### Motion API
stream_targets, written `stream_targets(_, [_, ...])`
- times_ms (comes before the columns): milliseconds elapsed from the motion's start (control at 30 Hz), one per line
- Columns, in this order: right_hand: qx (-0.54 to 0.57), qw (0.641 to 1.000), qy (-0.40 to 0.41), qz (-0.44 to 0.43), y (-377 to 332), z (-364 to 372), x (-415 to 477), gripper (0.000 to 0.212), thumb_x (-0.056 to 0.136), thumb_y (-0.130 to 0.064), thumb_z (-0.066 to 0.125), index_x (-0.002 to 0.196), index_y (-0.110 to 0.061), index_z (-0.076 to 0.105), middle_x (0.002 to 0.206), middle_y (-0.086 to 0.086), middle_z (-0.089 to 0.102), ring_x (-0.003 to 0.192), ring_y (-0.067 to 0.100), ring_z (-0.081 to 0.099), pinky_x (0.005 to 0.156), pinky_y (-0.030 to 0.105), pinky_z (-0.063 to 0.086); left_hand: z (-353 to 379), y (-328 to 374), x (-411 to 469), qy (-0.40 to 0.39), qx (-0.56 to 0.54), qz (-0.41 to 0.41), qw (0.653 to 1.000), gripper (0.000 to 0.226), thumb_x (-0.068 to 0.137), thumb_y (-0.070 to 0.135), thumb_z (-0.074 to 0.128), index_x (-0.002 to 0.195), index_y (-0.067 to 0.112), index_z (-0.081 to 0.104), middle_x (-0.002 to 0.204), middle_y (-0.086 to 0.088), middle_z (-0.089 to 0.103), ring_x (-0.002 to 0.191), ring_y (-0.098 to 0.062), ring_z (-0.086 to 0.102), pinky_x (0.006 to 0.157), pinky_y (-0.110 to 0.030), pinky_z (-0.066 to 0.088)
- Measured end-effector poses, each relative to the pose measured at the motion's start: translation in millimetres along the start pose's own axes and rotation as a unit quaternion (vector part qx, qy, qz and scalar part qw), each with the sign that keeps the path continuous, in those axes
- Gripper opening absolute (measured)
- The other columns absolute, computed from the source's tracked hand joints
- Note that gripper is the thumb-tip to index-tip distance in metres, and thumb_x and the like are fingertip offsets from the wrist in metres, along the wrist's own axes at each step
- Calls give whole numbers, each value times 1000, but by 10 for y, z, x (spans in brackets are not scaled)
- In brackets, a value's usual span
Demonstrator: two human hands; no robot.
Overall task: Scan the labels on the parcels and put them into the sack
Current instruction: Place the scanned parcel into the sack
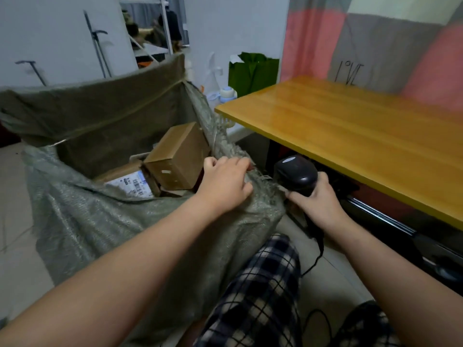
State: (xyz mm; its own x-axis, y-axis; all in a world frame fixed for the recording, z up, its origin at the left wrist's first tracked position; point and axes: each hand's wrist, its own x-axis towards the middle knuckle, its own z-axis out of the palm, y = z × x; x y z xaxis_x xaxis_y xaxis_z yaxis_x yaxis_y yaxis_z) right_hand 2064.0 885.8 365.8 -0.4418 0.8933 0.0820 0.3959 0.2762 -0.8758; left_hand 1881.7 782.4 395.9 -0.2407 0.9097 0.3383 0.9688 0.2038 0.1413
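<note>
Fingers (pixel 238 163) of the left hand (pixel 224 182) are curled over the near rim of the sack (pixel 100 221), gripping the woven cloth. Right hand (pixel 318 201) fingers are clamped round the black scanner (pixel 295 174), held just below the edge of the yellow bench (pixel 350 136). Inside the sack a cardboard parcel (pixel 178 156) lies tilted, with a labelled parcel (pixel 132 184) beside and below it, barcode face up.

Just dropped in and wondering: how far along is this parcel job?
Done: two parcels, a brown box and a labelled parcel, lie in the sack. In hand: left hand holds the sack's rim, right hand the scanner. Left: no further parcels show.
</note>
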Motion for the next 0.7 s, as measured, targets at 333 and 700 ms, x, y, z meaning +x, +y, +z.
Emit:
stream_targets(333, [204,950,200,125,47,-1603,341,33,84,-30,75,105,-7,64,89,13,66,69,25,65,58,31,52,116,1219,1341,0,-35,161,986,28,95,37,46,120,25,50,113,5,58,109,-21,49,85,-35,21])
stream_targets(700, [21,891,327,314,1036,-3383,654,52,94,-54,50,104,-6,64,102,21,64,99,42,62,89,50,52,884,2775,2415,-72,-47,295,952,32,94,34,47,123,22,51,123,-4,58,118,-26,49,93,-36,31])
